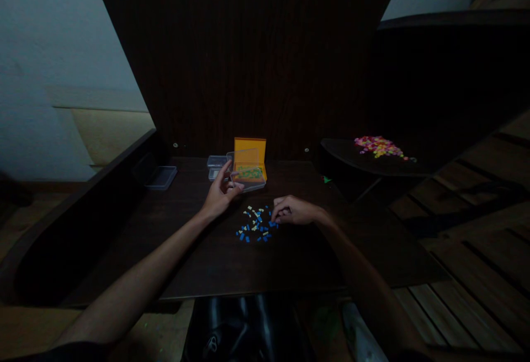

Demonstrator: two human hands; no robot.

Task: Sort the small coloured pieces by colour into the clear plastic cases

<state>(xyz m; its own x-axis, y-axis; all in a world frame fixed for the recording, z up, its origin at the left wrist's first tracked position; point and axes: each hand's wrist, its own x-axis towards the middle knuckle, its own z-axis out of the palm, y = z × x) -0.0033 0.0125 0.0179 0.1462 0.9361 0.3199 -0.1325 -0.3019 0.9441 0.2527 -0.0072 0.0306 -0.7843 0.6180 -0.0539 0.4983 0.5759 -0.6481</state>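
A scatter of small blue and pale yellow pieces point(255, 224) lies on the dark wooden table point(207, 262). My right hand point(293, 211) rests at the scatter's right edge, fingers curled and pinched on a blue piece. My left hand point(219, 195) reaches to a clear plastic box point(248, 177) holding green and yellow pieces, thumb and fingers touching its near left corner. Behind it stands an orange lid point(250, 149), open and upright.
More clear boxes point(216, 164) sit left of the orange one, and a clear lid point(161, 177) lies near the table's left rail. A pile of pink and yellow pieces point(377, 147) lies on a dark raised surface at right. A dark panel rises behind.
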